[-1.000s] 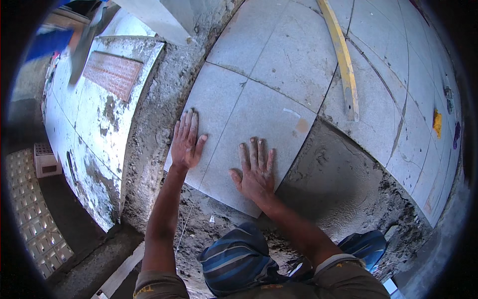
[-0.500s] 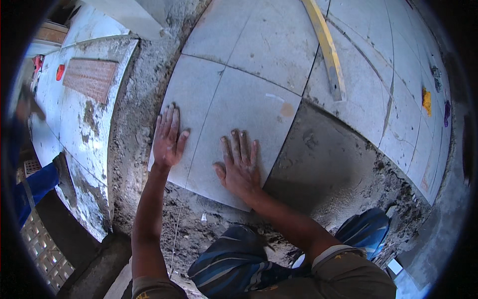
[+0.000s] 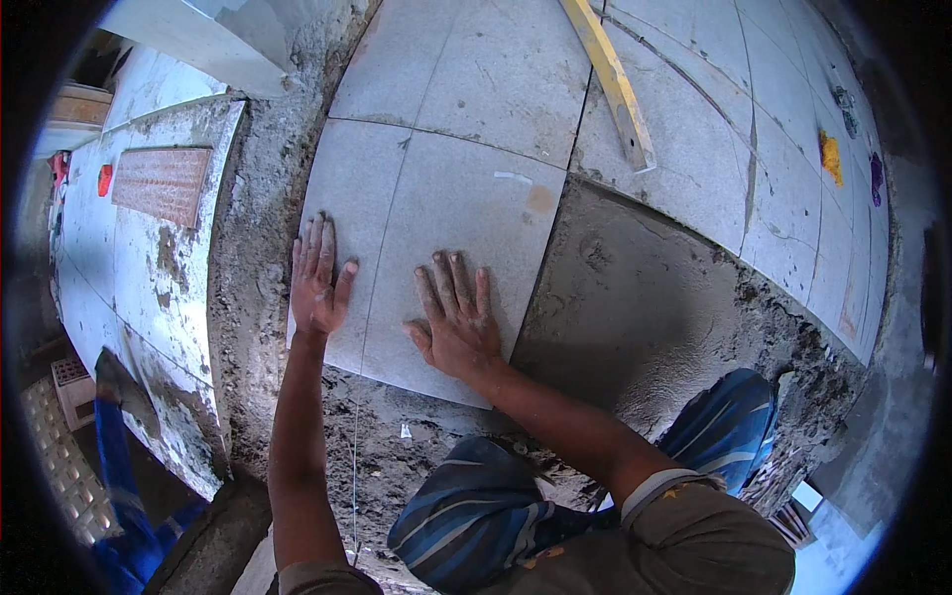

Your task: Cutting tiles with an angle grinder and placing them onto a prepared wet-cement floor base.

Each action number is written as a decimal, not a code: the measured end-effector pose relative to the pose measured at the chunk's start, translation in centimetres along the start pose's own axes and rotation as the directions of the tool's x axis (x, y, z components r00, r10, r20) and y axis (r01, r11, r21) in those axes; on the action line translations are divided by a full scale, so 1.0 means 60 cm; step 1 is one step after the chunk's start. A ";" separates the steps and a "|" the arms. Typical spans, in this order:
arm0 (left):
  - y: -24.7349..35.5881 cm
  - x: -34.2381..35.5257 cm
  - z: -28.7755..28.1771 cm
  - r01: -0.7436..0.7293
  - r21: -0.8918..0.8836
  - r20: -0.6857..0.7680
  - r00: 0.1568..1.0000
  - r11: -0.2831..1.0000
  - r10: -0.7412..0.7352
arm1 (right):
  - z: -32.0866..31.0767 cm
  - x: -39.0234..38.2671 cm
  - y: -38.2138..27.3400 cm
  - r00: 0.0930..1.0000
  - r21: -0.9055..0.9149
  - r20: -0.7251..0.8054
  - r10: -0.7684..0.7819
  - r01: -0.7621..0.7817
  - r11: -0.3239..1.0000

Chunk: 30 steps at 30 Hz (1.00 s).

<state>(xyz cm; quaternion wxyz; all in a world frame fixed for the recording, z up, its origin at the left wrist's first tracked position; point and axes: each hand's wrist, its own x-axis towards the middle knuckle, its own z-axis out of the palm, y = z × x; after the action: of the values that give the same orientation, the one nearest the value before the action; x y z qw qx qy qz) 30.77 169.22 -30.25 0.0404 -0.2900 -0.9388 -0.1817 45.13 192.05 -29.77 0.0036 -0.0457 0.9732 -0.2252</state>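
Observation:
A grey floor tile (image 3: 446, 218) lies on wet mortar, beside other laid tiles. My left hand (image 3: 317, 283) rests flat on its left edge, fingers spread. My right hand (image 3: 453, 317) presses flat on the tile's lower middle, fingers apart. Neither hand holds anything. A thin string (image 3: 362, 327) runs across the tile from top to bottom. To the right of the tile lies a smoothed bed of grey mortar (image 3: 645, 307). My knees in blue striped cloth (image 3: 476, 516) show below.
A long yellow level (image 3: 610, 79) lies on the laid tiles (image 3: 694, 169) above the mortar bed. A low plastered wall (image 3: 149, 258) with a reddish brick-like slab (image 3: 164, 183) runs along the left. Rough mortar (image 3: 248, 258) fills the strip between wall and tile.
Both hands stay flat on the tile. The view has shifted, so the hands sit a little lower and farther left in the picture; my right hand has slid slightly down the tile.

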 end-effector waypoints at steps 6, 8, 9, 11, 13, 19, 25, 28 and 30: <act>-0.002 -0.004 -0.004 -0.007 0.002 0.020 1.000 1.000 0.007 | -0.002 -0.004 -0.006 1.000 -0.007 0.018 0.008 -0.007 1.000; 0.001 -0.004 -0.004 -0.012 -0.003 0.017 1.000 1.000 0.012 | -0.003 -0.004 -0.004 1.000 0.000 0.015 0.012 -0.012 1.000; 0.002 -0.003 -0.004 -0.002 -0.004 0.026 1.000 1.000 0.002 | -0.003 -0.004 -0.003 1.000 0.006 0.011 0.016 -0.016 1.000; 0.005 -0.003 -0.001 0.007 -0.006 0.036 0.999 1.000 -0.006 | -0.004 -0.004 -0.002 1.000 0.005 0.006 0.017 -0.017 1.000; -0.004 -0.001 0.001 -0.047 -0.005 0.012 0.999 0.999 0.047 | -0.004 -0.005 -0.002 1.000 0.001 -0.003 0.029 -0.029 1.000; -0.007 -0.005 0.003 -0.038 0.027 0.043 0.998 0.999 0.036 | 0.000 -0.003 -0.002 1.000 0.020 0.010 0.028 -0.028 0.999; -0.004 -0.003 0.005 -0.026 0.039 0.038 0.999 0.999 0.025 | 0.000 -0.004 0.002 1.000 0.052 0.007 0.026 -0.026 0.998; -0.003 -0.002 0.003 -0.027 0.036 0.041 0.999 0.999 0.025 | 0.000 -0.005 0.002 1.000 0.038 -0.005 0.026 -0.026 0.999; -0.005 -0.002 0.003 -0.024 0.016 0.037 0.999 1.000 0.024 | 0.001 -0.006 0.001 1.000 0.029 -0.015 0.025 -0.024 0.999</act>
<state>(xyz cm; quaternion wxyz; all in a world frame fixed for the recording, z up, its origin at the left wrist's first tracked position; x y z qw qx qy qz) 30.73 168.97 -30.54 0.0278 -0.3041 -0.9373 -0.1681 45.50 192.09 -29.84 -0.0005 -0.0320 0.9703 -0.2396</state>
